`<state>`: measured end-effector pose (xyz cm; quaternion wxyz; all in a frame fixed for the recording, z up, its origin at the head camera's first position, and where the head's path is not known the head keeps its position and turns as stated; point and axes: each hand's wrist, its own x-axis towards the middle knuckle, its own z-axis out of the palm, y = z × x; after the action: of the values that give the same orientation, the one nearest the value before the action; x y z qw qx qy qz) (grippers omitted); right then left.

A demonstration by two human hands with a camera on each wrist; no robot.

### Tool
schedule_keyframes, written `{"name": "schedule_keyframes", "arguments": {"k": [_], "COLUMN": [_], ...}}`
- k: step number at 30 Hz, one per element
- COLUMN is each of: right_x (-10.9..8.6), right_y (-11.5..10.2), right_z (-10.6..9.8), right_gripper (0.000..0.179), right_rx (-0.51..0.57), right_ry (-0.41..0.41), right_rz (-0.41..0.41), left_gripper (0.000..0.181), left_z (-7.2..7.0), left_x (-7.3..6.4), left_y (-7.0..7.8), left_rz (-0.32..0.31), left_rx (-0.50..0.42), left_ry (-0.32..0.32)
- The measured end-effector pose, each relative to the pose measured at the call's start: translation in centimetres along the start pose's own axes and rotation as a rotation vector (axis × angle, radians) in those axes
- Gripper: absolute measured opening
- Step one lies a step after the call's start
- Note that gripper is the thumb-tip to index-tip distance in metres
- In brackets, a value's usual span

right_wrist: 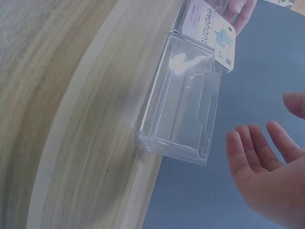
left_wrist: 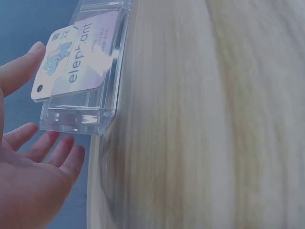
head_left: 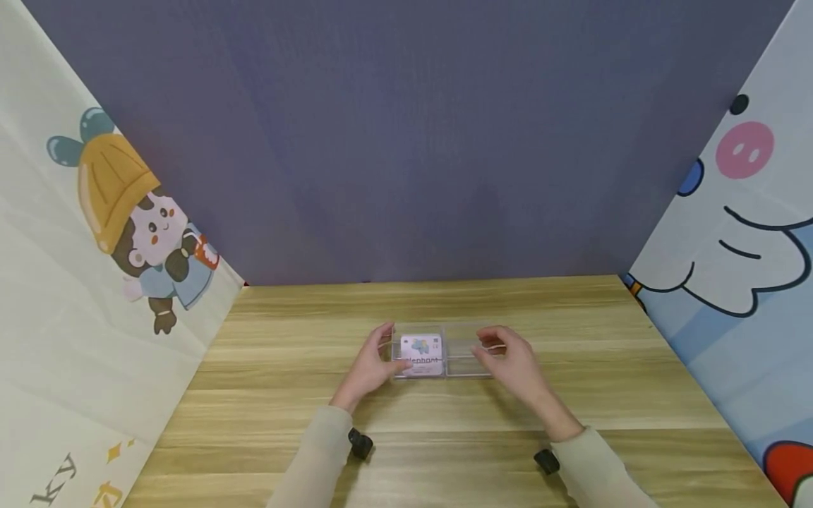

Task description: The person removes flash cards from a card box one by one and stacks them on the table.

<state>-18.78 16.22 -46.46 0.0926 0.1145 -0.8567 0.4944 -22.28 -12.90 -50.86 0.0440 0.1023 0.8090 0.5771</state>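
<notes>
A hinged-looking clear plastic box lies on the wooden table, its two compartments side by side. In the left one sits a white card (head_left: 421, 354) printed "elephant" with a blue elephant; part of it rises past the rim in the left wrist view. The right compartment (right_wrist: 183, 100) holds nothing. My left hand (head_left: 371, 363) spans the box's left end, thumb by the card and relaxed fingertips right at the end wall. At the right end, my right hand (head_left: 511, 360) has its fingers loosely bent, with a gap to the box in the right wrist view.
Around the box spreads the wood-grain table (head_left: 444, 451). A dark grey-blue panel (head_left: 432, 141) stands behind it, and printed cartoon cloths hang at the left (head_left: 38, 268) and right (head_left: 781, 339). Each wrist bears a small black device.
</notes>
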Motion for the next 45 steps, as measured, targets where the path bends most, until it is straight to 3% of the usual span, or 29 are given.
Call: {"name": "schedule_keyframes", "arguments": {"k": [7, 15, 45], "right_x": [1.3, 2.7, 3.2], "right_y": [1.0, 1.9, 1.0], "right_z": [-0.2, -0.3, 0.5], "right_gripper": [0.032, 0.028, 0.030], "right_rx": [0.045, 0.062, 0.061], "right_ry": [-0.014, -0.035, -0.079], "right_rz": [0.007, -0.007, -0.031], "left_gripper": [0.096, 0.098, 0.086], "left_z": [0.6, 1.0, 1.3], "left_x": [1.2, 2.8, 3.0], "left_y": [-0.1, -1.4, -1.5], "left_rz": [-0.034, -0.074, -0.016], "left_rx": [-0.060, -0.110, -0.051], "left_ry": [0.005, -0.004, -0.027]}}
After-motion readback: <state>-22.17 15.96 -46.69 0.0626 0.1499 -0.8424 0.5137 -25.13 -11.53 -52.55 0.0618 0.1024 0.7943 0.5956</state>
